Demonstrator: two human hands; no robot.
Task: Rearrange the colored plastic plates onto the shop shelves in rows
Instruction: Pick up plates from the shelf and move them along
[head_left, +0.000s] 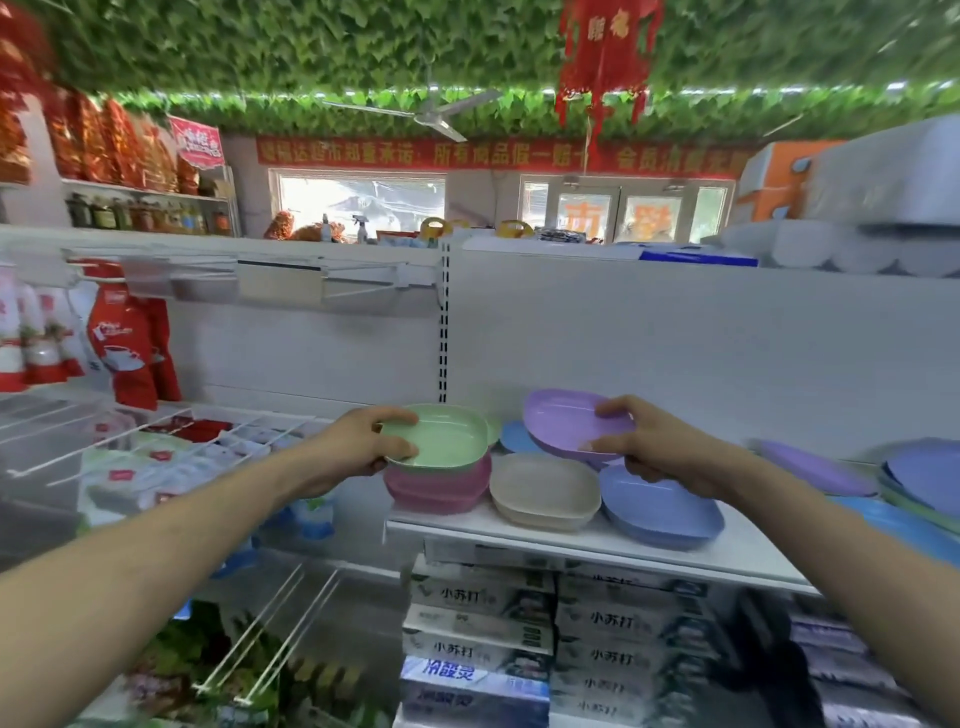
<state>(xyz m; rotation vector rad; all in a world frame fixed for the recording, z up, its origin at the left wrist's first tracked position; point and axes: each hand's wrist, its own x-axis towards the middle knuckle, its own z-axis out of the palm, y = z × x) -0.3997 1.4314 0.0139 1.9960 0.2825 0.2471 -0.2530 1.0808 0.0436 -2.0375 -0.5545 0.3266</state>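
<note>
My left hand (358, 441) grips the left rim of a green plate (447, 436) that sits on top of a stack of pink plates (441, 488) on the white shelf (519, 535). With my right hand (654, 447) I hold a purple plate (566, 421) by its right edge, tilted and lifted above the shelf. Below it stand a beige stack (543, 491) and a periwinkle-blue stack (660, 506). A blue plate (517, 436) lies behind, partly hidden.
More purple and blue plates (919, 478) lie at the shelf's right end. Boxed goods (488, 623) fill the shelf below. Wire racks with packets (171, 452) stand to the left, red aprons (130, 353) hang above them, and a white back panel (675, 338) rises behind the plates.
</note>
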